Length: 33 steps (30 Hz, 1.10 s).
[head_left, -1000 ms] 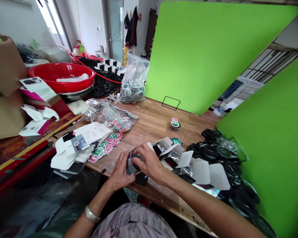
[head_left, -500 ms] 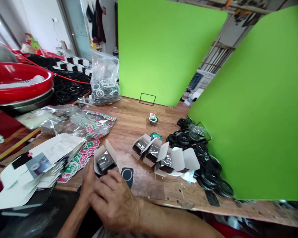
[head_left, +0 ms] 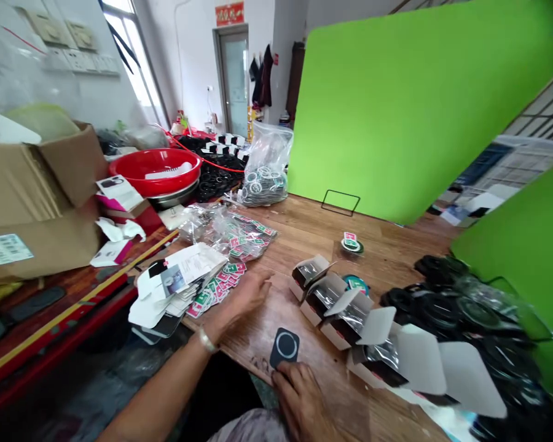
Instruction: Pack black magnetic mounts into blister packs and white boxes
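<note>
My left hand [head_left: 252, 291] is over the wood tabletop, fingers apart and pointing right, holding nothing visible. Beside it lies a fan of red and green printed cards [head_left: 221, 287]. Closer to the front edge, my right hand [head_left: 299, 390] has its closed fingers on the lower edge of a black card with a pale ring [head_left: 286, 345]. Small open boxes [head_left: 329, 298] with clear-wrapped contents run in a slanting row to the right. A blue-rimmed disc [head_left: 356, 284] lies behind them.
Flat white cartons [head_left: 177, 282] are stacked at left, near a plastic bag of cards [head_left: 246, 236]. Black round parts [head_left: 442, 313] are heaped at right. A wire stand [head_left: 340, 202] is before the green panel [head_left: 387, 123]. A cardboard box [head_left: 32, 202] is far left.
The view has swung left. The open box is out of my hands, and the row seems one box longer at its far end. My hands have separated, with the right at the black card.
</note>
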Available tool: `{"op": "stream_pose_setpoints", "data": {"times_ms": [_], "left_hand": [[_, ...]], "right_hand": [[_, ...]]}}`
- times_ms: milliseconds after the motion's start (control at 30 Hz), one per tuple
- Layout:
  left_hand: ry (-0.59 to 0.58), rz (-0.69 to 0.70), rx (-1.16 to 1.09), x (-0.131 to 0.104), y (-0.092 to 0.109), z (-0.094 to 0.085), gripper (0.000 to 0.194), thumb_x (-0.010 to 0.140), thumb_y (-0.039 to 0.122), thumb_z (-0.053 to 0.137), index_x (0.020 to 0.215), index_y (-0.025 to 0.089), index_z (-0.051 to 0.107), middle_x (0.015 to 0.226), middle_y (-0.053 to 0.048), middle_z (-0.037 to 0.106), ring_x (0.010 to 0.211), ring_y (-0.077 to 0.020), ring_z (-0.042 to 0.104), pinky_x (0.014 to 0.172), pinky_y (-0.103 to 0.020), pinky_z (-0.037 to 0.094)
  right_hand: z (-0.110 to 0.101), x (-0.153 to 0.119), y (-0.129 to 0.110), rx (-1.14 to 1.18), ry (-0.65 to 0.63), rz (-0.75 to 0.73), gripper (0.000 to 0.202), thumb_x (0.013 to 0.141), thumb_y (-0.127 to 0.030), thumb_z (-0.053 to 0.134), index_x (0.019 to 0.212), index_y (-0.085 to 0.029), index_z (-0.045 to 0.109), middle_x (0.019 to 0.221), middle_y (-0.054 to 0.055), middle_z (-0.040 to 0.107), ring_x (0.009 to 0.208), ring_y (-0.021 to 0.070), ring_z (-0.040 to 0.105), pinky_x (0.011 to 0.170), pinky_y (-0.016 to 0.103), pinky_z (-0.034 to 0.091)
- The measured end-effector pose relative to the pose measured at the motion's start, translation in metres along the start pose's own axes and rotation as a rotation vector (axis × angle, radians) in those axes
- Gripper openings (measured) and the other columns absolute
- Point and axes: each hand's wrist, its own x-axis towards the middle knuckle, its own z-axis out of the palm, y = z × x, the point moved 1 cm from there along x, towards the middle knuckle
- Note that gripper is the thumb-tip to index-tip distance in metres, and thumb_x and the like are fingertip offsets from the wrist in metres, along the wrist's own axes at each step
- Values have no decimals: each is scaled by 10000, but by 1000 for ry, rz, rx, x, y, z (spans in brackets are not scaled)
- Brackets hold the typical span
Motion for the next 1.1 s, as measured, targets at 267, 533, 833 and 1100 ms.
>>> {"op": "stream_pose_setpoints", "data": {"times_ms": [267,533,833,1100], "left_hand": [[140,-383,538,-68,-93,-128,764,675,551,621,1270,88,501,1375,-280,388,1262,-495,308,970,-671,211],[-68,-293,557,-100,-106,-146,489,679,234,601,1168,228,608,1321,-129,543,1237,-320,465,1003,-479,337],[518,-363,129,-128,-4,-159,427,805,455,504,1062,147,652,933,-90,712,830,-247,647,769,-322,495],[14,-639,-951,-123,28,-26,345,642,372,743,923,174,723,807,-64,733,739,-208,643,742,-306,494]], "right_hand": [[12,-4,3,-130,116,-87,242,879,-97,395,1020,-130,589,950,116,631,799,219,553,682,362,475],[16,-10,8,-146,114,-111,255,874,-84,388,1016,-115,597,969,123,616,818,212,532,700,354,450],[-20,14,0,61,161,-42,256,881,-69,406,1070,-147,561,997,106,586,886,182,546,748,299,483],[-76,92,-30,-151,193,131,256,878,-244,534,1107,-134,563,1112,126,584,958,267,485,802,460,429]]}}
